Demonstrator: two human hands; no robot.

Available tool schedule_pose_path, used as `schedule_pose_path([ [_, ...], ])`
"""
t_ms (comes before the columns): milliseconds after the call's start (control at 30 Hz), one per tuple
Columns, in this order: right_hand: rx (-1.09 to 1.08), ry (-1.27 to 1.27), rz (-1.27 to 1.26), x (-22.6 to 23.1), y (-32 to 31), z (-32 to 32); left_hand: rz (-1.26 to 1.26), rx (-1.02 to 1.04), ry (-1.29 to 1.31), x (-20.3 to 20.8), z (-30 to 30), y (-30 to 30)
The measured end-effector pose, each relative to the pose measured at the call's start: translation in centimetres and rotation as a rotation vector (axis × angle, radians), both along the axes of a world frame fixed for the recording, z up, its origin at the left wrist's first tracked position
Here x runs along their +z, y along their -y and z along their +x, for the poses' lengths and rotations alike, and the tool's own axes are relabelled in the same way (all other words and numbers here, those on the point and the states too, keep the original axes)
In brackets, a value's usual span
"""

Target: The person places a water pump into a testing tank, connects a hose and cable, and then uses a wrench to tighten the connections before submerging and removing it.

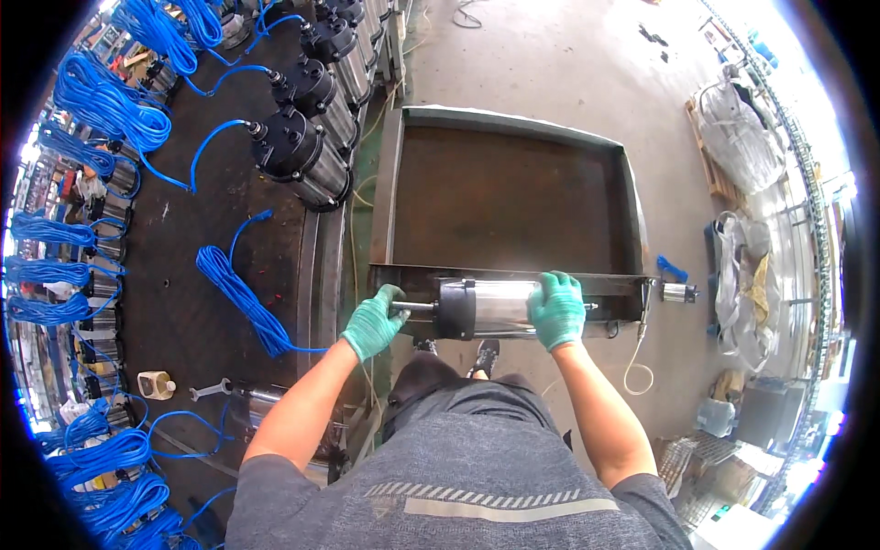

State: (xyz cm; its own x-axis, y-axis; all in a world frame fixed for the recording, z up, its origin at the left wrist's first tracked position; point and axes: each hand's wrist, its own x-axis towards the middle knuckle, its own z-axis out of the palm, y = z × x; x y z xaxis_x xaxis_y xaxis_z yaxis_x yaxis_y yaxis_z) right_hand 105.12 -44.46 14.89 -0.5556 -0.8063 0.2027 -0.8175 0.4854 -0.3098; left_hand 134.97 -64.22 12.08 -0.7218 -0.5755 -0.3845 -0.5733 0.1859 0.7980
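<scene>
A shiny steel motor cylinder (pixel 500 307) with a black end collar lies sideways in front of my body, level with the near edge of a metal tray. My left hand (pixel 371 324), in a green knitted glove, is closed round the thin metal shaft (pixel 418 306) at its left end. Gloved the same way, my right hand (pixel 557 312) wraps over the top of the cylinder near its right end. A short thin rod sticks out to the right past that hand. The underside of the cylinder and the right thumb are hidden.
Beyond the cylinder stands the shallow rust-brown tray (pixel 504 197) with raised metal sides. On the dark bench (pixel 238 220) at left are upright steel pumps (pixel 302 158), coiled blue cables (pixel 243 298), a wrench (pixel 213 390) and a plastic jug (pixel 156 385). A small steel cylinder (pixel 678 292) is at right.
</scene>
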Motion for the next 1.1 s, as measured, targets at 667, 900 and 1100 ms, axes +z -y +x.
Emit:
schedule_pose_path([
  [667, 0.006, -0.003, -0.015, -0.2, 0.0, -0.2, 0.613, 0.157, -0.408, 0.1, 1.0, -0.5],
  [900, 0.015, -0.005, -0.027, -0.3, 0.0, -0.2, 0.067, -0.036, -0.128, 0.7, 0.7, -0.4],
  [1100, 0.017, -0.010, -0.025, -0.2, 0.0, -0.2, 0.217, 0.097, -0.432, 0.3, 1.0, -1.2],
])
